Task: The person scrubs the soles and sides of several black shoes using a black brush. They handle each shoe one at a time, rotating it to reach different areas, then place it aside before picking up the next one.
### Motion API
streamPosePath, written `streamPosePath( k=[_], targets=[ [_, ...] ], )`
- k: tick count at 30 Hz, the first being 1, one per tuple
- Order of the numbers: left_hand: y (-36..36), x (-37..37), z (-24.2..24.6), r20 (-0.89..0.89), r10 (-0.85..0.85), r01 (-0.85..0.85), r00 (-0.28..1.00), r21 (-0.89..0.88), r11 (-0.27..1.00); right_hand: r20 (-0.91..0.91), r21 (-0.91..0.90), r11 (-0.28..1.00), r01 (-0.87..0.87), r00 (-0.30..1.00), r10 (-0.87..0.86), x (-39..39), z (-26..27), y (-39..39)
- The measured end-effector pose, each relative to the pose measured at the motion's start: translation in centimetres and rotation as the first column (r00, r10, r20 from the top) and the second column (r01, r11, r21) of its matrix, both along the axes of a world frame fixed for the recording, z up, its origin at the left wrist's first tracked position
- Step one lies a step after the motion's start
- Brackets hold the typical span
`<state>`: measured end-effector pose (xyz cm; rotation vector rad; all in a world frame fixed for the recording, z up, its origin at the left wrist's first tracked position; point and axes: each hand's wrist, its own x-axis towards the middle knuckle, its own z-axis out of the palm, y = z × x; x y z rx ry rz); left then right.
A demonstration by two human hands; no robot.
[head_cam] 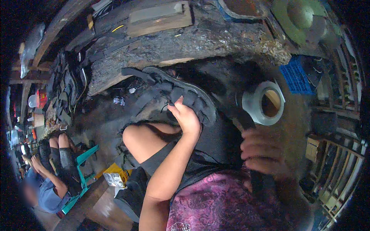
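Note:
A black strapped sandal (188,89) lies over my lap, its pale-edged sole curving along the far side. My left hand (186,117) grips it at the straps, with thumb and fingertips against the black material. A loose strap end (133,72) sticks out to the left. My right hand (261,151) is blurred by motion, its fingers curled round a brownish tool handle (238,125). The far end of that tool is too dark and blurred to make out. Beyond the right hand stands a wide pale roll of tape (250,104).
A rough, stained workbench (173,49) runs across in front, bearing a flat wooden block (162,21). Black straps (65,89) hang at left. Another person (53,196) sits on a teal chair (82,179). A yellow box (117,176), blue crate (296,75) and wooden rack (338,179) surround me.

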<state>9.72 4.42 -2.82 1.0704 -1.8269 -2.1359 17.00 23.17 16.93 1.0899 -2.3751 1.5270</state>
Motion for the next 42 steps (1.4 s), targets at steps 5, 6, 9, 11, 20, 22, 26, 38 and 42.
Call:
streamPosePath(
  k=[5, 6, 9, 11, 20, 22, 26, 38, 42],
  targets=[
    [1.0, -0.9, 1.3, -0.066, 0.105, -0.088, 0.992, 0.224, 0.971, -0.113, -0.007, 0.999, -0.046, 0.993, 0.045, 2.7, -0.8, 0.7],
    [1.1, -0.8, 1.8, -0.098, 0.071, -0.043, 0.993, 0.260, 0.965, -0.075, 0.007, 0.999, -0.040, 0.996, 0.040, 2.9, -1.0, 0.5],
    [1.3, -0.8, 2.6, -0.089, 0.051, -0.043, 0.995, 0.091, 0.995, -0.070, -0.069, 0.996, 0.054, 0.996, -0.059, 3.1, -1.4, 0.2],
    [1.2, -0.9, 2.6, -0.042, 0.095, -0.091, 0.995, 0.097, 0.991, -0.048, -0.039, 0.999, 0.010, 0.999, -0.012, 3.0, -1.4, 0.2],
    [0.4, -0.6, 2.1, -0.008, -0.021, 0.020, 1.000, -0.064, 0.998, -0.272, -0.062, 0.998, 0.033, 0.961, -0.049, -1.7, -3.9, -4.4],
    [0.3, -0.3, 2.3, 0.018, -0.056, 0.058, 0.998, -0.124, 0.991, -0.264, -0.089, 0.996, -0.005, 0.964, -0.019, -2.0, -4.3, -4.2],
    [0.4, -0.6, 1.6, -0.020, 0.024, -0.022, 1.000, 0.087, 0.996, -0.190, -0.047, 0.997, -0.066, 0.980, 0.056, -0.7, -3.2, -1.0],
    [-0.7, -0.4, 2.1, -0.007, -0.062, 0.062, 0.998, 0.045, 0.997, -0.135, -0.104, 0.982, -0.161, 0.980, 0.146, -4.0, -3.4, -3.2],
    [-1.0, -0.5, 0.8, -0.081, -0.047, 0.048, 0.996, 0.016, 0.999, -0.133, -0.103, 0.989, -0.108, 0.987, 0.094, -2.4, -2.4, -1.0]
  ],
)
